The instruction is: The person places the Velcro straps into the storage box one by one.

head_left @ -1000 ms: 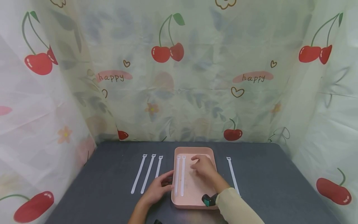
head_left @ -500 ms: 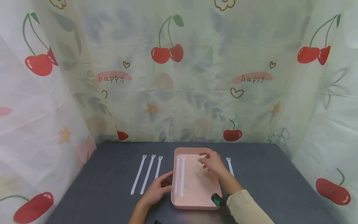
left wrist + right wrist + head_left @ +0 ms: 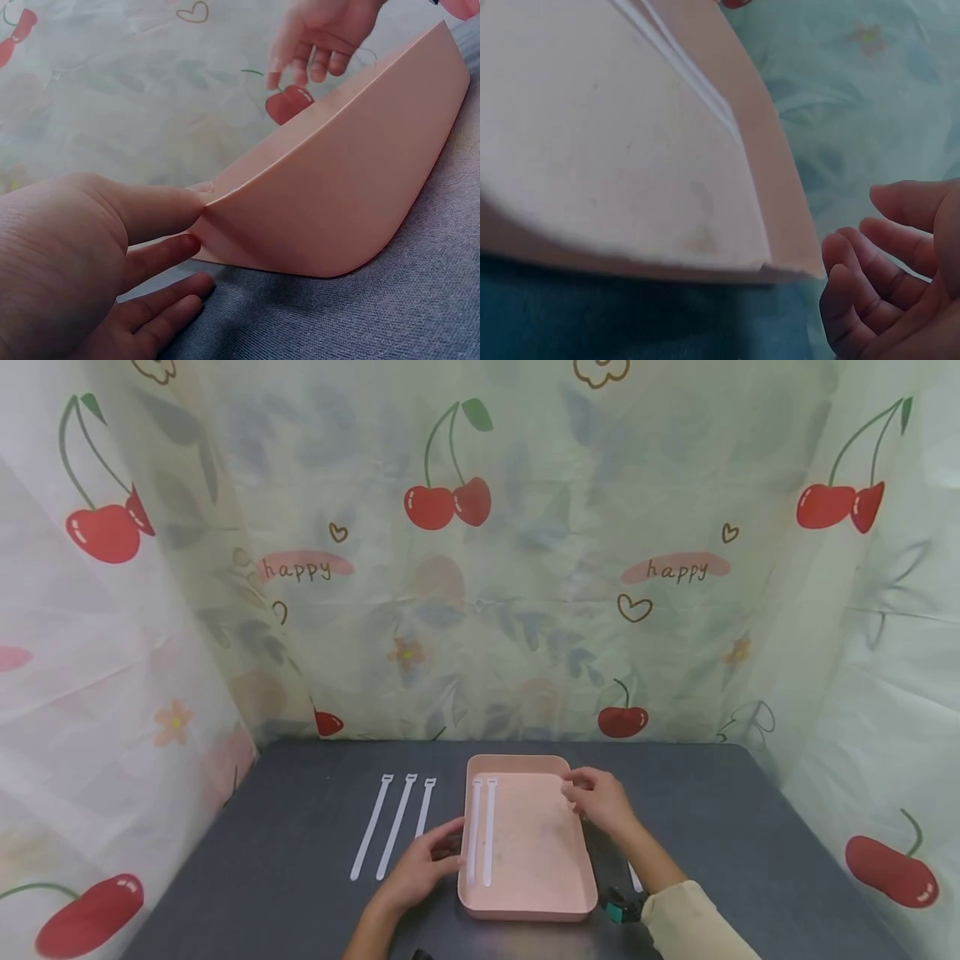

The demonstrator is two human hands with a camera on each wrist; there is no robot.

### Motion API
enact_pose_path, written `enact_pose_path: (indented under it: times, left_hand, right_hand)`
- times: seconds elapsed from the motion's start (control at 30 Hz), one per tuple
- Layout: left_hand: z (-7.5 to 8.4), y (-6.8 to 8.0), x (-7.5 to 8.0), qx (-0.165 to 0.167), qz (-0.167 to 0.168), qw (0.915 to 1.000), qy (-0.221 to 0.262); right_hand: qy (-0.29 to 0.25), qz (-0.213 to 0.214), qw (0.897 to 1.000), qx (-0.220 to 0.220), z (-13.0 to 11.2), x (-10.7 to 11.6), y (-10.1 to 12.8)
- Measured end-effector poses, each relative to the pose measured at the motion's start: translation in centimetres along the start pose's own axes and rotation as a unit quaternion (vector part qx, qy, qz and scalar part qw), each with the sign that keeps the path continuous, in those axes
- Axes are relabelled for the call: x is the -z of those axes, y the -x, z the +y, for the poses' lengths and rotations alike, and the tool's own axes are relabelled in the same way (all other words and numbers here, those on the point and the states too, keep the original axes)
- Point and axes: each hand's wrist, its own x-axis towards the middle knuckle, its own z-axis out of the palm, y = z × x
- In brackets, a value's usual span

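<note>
A pink tray (image 3: 525,906) sits mid-table with two white cable ties (image 3: 482,831) lying side by side along its left wall. My left hand (image 3: 426,860) grips the tray's left rim, thumb on top and fingers against the outer wall (image 3: 337,202). My right hand (image 3: 597,797) hovers at the tray's far right rim, fingers loosely curled and holding nothing (image 3: 900,277). Beneath my right forearm lies another white tie (image 3: 636,877), mostly hidden. The right wrist view shows the bare tray floor (image 3: 592,150) and the two ties (image 3: 682,67).
Three more white ties (image 3: 397,822) lie in a row on the dark grey table (image 3: 285,827), left of the tray. Cherry-print curtains (image 3: 450,610) close in the back and both sides. A small teal-and-black device (image 3: 618,908) sits at my right wrist.
My right hand has moved from the inside of the tray rightward to its far right rim, now covering most of the tie on the right. The left hand and tray have stayed put.
</note>
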Motion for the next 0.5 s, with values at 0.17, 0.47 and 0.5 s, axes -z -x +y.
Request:
enact_pose_path:
  times: [0.17, 0.47, 0.5]
  left_hand:
    - [0.0, 0.1, 0.1, -0.003, 0.0, 0.9999, 0.01]
    - [0.8, 0.2, 0.0, -0.004, -0.003, 1.0, 0.003]
    - [0.6, 0.2, 0.0, -0.005, -0.003, 1.0, 0.002]
  right_hand:
    - [0.015, 0.012, 1.0, -0.011, 1.2, 0.5, 0.1]
    - [0.069, 0.052, 0.996, -0.012, 3.5, 1.6, 0.7]
    - [0.08, 0.06, 0.995, -0.008, 3.8, 1.7, 0.7]
